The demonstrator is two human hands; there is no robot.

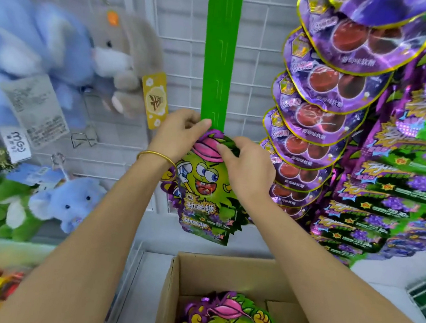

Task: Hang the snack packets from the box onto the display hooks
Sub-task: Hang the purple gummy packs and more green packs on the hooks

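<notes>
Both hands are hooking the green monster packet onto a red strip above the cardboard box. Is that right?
No: the long plastic hanging strip is green, not red, as the head view shows. The left hand and right hand do hold the green monster-face snack packet at its lower end, above the brown cardboard box.

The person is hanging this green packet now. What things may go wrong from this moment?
1. The left hand holds the lower end of the green strip while the right hand pinches the top of the packet. If the packet does not catch, it may drop towards the box.
2. The right hand is close beside the purple packets and may knock them.
</notes>
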